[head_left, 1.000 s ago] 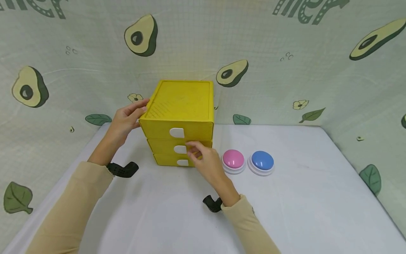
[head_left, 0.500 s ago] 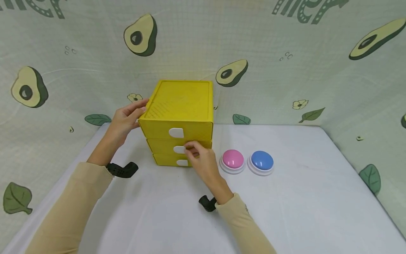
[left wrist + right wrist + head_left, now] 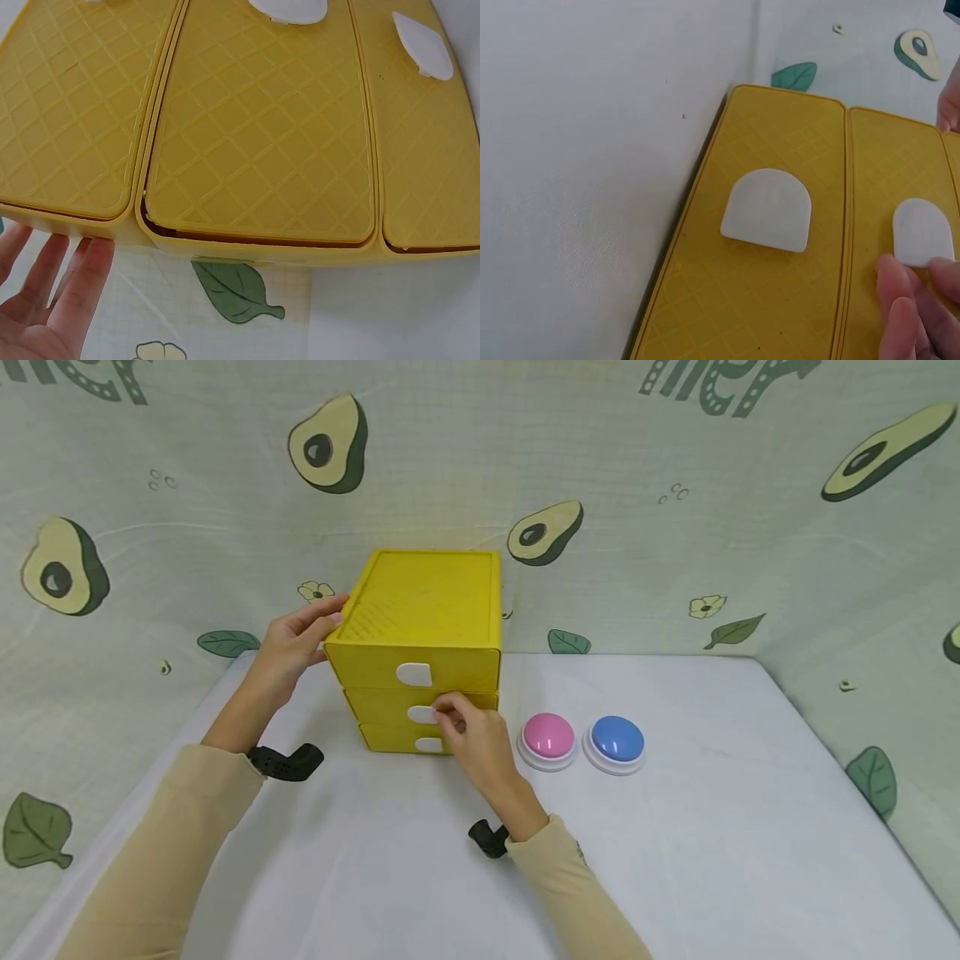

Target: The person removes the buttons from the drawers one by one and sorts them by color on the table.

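Note:
A yellow three-drawer box [image 3: 435, 597] stands on the white table, all its drawers pushed in. Each drawer front has a white rounded handle. My left hand [image 3: 291, 647] lies against the box's left side near the top, its extended fingers [image 3: 79, 289] touching the wall in the left wrist view. At the middle drawer, my right hand [image 3: 480, 739] has thumb and fingertips at the right end of the middle handle [image 3: 922, 231], pinching its edge. Part of the lower drawer fronts is hidden behind that hand in the head view.
Right of the box sit a pink push button [image 3: 549, 735] and a blue push button [image 3: 617, 738], both on white bases. A patterned avocado cloth [image 3: 435, 452] hangs behind the white table [image 3: 712, 827].
My right hand has moved slightly left, from beside the middle handle onto its right end. The left hand keeps its place against the box, and the drawers have not moved.

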### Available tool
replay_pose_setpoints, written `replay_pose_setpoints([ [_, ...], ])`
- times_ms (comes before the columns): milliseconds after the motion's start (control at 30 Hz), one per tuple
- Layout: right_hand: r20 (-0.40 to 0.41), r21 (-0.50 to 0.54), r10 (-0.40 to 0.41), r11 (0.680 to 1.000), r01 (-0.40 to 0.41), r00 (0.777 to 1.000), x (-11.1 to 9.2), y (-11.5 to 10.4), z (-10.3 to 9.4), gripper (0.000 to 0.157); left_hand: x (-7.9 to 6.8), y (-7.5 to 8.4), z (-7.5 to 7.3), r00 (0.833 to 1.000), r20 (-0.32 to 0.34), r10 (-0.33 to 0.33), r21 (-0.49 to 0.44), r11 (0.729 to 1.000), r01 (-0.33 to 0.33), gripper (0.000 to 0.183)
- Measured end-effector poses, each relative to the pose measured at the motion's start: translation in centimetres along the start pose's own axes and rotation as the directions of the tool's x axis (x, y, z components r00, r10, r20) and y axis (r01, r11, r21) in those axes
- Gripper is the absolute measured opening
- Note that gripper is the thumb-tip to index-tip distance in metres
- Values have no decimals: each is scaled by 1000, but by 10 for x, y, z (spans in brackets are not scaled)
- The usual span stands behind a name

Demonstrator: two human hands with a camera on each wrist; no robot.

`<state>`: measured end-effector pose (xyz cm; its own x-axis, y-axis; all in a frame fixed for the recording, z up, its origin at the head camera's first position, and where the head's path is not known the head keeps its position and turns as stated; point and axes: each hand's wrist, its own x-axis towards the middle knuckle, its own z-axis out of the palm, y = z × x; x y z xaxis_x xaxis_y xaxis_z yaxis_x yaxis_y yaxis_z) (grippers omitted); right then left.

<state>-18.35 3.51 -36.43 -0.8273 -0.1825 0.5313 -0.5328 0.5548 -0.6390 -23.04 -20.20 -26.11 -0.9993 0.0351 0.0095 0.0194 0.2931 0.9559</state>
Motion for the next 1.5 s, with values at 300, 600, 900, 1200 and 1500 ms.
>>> replay_pose_setpoints([
  [300, 2, -36, -26, 999, 26, 1000, -5, -3, -1, 8, 0, -1, 0, 1000, 7, 7, 18, 1000, -7, 54],
  [600, 32, -53, -56, 997, 58, 998, -9, -6, -4, 8, -1, 0, -1, 1000, 6, 4, 25, 1000, -4, 55],
  [900, 64, -61, -90, 994, 94, 994, -16, -9, -7, 10, 1, 0, -2, 1000, 20, -9, 20, 1000, 9, 56],
  [1200, 68, -86, -115, 989, 121, 991, -22, -11, -9, 10, 2, -1, -1, 1000, 21, -7, 26, 1000, 6, 55],
  [1500, 123, -105, -90, 989, 103, 988, -29, -19, -15, 11, 2, 0, 0, 1000, 16, -3, 50, 999, 2, 56],
])
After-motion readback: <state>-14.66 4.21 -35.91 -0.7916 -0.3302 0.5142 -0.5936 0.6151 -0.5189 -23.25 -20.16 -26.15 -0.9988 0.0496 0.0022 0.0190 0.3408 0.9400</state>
